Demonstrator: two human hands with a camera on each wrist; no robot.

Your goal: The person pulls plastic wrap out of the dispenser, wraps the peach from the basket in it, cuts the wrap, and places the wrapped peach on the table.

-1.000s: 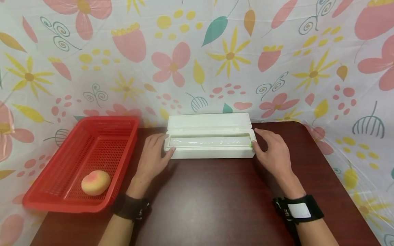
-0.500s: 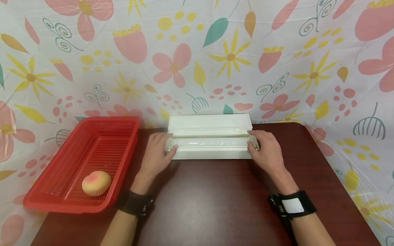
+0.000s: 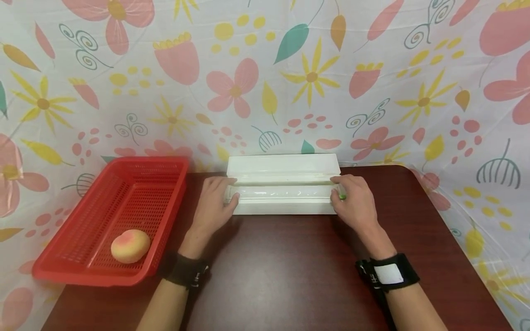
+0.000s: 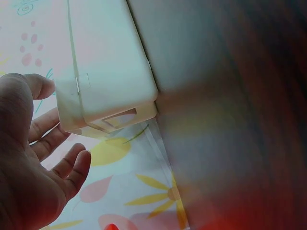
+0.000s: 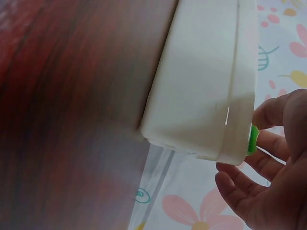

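Observation:
A white cling film box (image 3: 285, 209) lies lengthwise on the table with its lid (image 3: 283, 164) raised at the back. Inside it shows a roll of clear film (image 3: 285, 191). My left hand (image 3: 212, 202) is at the left end, thumb at the front rim and forefinger reaching over the back part; its other fingers are spread in the left wrist view. At the right end, my right hand (image 3: 356, 201) has its thumb on the front rim and forefinger farther back. A green tab (image 5: 253, 140) at that end shows between its fingers.
A red plastic basket (image 3: 165, 225) stands to the left with a peach (image 3: 130, 246) in it. Behind the dark wooden table (image 3: 269, 276) hangs a flowered sheet (image 3: 265, 82). The box stands near the table's back edge.
My right hand has moved left, from beside the box's right end to over that end. The left hand has shifted slightly right onto the left end. Basket and peach stay put.

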